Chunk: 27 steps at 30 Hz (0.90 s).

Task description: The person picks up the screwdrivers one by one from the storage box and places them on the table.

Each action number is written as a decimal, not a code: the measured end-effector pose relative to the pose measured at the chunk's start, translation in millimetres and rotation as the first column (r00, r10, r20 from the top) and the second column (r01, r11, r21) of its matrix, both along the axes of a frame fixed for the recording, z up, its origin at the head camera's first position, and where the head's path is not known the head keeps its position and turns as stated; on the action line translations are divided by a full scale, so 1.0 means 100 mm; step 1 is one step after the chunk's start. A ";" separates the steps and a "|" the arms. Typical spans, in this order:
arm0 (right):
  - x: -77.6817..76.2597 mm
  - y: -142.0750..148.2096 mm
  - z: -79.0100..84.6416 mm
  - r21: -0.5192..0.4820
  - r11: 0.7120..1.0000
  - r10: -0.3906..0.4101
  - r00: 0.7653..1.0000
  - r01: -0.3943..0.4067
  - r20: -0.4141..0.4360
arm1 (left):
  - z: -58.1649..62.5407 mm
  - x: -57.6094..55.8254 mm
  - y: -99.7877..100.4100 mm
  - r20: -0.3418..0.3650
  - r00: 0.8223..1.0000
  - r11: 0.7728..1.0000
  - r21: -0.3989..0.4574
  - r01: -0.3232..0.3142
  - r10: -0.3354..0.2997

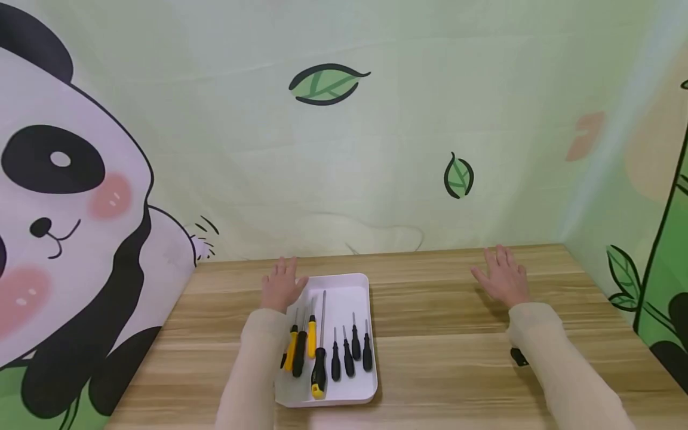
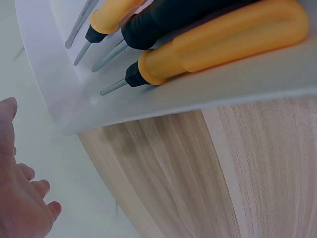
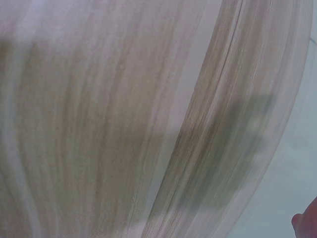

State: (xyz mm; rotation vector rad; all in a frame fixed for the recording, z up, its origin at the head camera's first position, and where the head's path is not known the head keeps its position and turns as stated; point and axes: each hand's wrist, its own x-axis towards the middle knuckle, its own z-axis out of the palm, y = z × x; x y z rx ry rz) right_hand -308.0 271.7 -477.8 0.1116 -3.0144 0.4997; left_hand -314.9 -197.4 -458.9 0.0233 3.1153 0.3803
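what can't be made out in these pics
Head: tray, left rim mostly behind the left sleeve.
Head: black object, partly behind the right sleeve; unidentifiable.
Head: small screwdrivers, tip shapes too small to tell.
Left wrist: black handle, its end cut off by the top edge.
Right wrist: right hand, mostly cut off by the right edge.

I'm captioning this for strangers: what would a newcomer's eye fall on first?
Probably the big cartoon panda filling the left of the head view. Next, perhaps, the white tray of screwdrivers on the wooden table, near the left hand. Then the outspread right hand, toward the table's far right corner.
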 end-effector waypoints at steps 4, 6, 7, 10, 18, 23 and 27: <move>0.01 -0.02 0.02 -0.002 1.000 -0.004 1.000 0.004 -0.008 | 0.02 0.02 0.00 0.014 1.000 1.000 -0.027 0.002 -0.002; 0.02 -0.03 0.02 -0.001 1.000 -0.008 1.000 0.008 -0.014 | 0.01 0.02 -0.01 0.018 1.000 0.999 -0.040 0.007 -0.006; 0.02 -0.03 0.02 -0.001 1.000 -0.009 1.000 0.009 -0.016 | 0.01 0.02 -0.01 0.020 1.000 0.999 -0.046 0.010 -0.009; 0.01 -0.03 0.01 -0.001 1.000 -0.010 1.000 0.010 -0.014 | -0.01 0.02 -0.02 0.026 1.000 0.999 -0.048 0.016 -0.015; 0.01 -0.03 -0.04 -0.006 1.000 -0.004 1.000 0.004 0.016 | -0.06 0.04 -0.03 0.008 0.999 0.997 -0.060 0.040 -0.040; 0.02 -0.07 -0.04 0.014 1.000 0.018 1.000 -0.019 0.025 | -0.13 0.10 -0.03 0.008 0.998 0.995 -0.072 0.068 -0.067; 0.03 -0.15 -0.01 0.018 0.999 0.052 0.999 -0.052 -0.007 | -0.17 0.15 -0.04 0.025 0.995 0.994 -0.044 0.100 -0.099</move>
